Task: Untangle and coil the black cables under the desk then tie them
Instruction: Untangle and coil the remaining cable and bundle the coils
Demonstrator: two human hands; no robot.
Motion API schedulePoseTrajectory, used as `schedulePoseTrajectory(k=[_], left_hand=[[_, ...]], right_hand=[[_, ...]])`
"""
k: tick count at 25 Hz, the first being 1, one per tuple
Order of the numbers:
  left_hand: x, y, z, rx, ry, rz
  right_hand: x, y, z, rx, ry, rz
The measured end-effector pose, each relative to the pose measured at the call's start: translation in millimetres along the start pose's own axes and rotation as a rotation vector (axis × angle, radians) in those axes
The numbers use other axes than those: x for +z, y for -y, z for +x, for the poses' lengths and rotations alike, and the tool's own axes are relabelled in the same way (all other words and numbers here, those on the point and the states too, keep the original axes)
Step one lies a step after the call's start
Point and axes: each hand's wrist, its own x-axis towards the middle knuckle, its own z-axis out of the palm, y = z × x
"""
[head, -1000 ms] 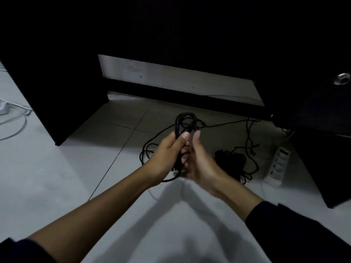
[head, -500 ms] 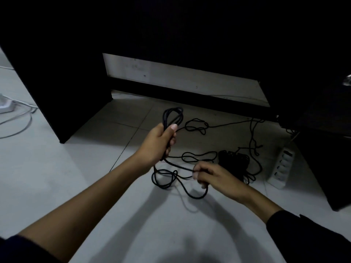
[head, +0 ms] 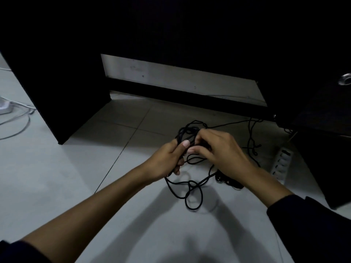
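Observation:
A black cable point(head: 191, 190) lies in loose loops on the pale tiled floor in front of the dark desk point(head: 171, 35). My left hand point(head: 167, 158) grips a small coil of that cable point(head: 185, 134), thumb pressed on top. My right hand point(head: 218, 150) meets it from the right, its fingers pinched on a strand of the same cable at the coil. Below the hands the slack hangs down and crosses itself in a small loop. A second dark cable bundle point(head: 229, 182) is partly hidden under my right wrist. Thin black cable point(head: 252, 137) trails back under the desk.
A white power strip point(head: 281, 164) lies on the floor at the right, beside a dark drawer unit point(head: 322, 149). The desk's left side panel point(head: 62, 103) stands on the floor. White cables and a white adapter point(head: 5, 107) lie at far left.
My right hand has risen from the floor with a strand and joined my left hand at the coil. The left hand has moved slightly right and lower in view.

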Motion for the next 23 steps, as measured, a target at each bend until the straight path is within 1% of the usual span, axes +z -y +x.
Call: schedulePoseTrajectory(k=[4, 7, 8, 9, 10, 12, 14, 16, 17, 19, 21, 23], left_hand=[[-4, -1, 1, 0.019, 0.097, 0.028], [-6, 2, 1, 0.023, 0.149, 0.186], [-5, 4, 1, 0.044, 0.15, 0.218], [-3, 6, 1, 0.07, 0.144, 0.213], [-2, 7, 1, 0.095, 0.136, 0.175], [-3, 8, 0, 0.136, 0.104, 0.075], [-4, 8, -1, 0.162, 0.064, 0.045], [0, 5, -1, 0.207, 0.022, 0.047], [3, 3, 0, 0.222, 0.013, 0.01], [11, -2, 3, 0.23, 0.016, -0.072], [18, -4, 4, 0.2, 0.016, -0.154], [19, -3, 5, 0.132, 0.045, -0.237]], right_hand=[[-13, -5, 4, -0.204, -0.004, -0.162], [-20, -10, 9, -0.306, 0.005, -0.288], [-20, -12, 12, -0.324, 0.007, -0.32], [-18, -13, 14, -0.301, -0.009, -0.313], [-16, -11, 15, -0.216, -0.037, -0.259], [-10, -7, 15, 0.093, -0.074, -0.037], [-5, -1, 16, 0.428, -0.008, 0.352], [1, 7, 19, 0.656, -0.023, 0.772], [3, 11, 22, 0.714, -0.053, 0.894], [5, 15, 28, 0.759, -0.112, 0.979], [4, 15, 34, 0.726, -0.144, 0.946], [0, 15, 37, 0.684, -0.157, 0.873]])
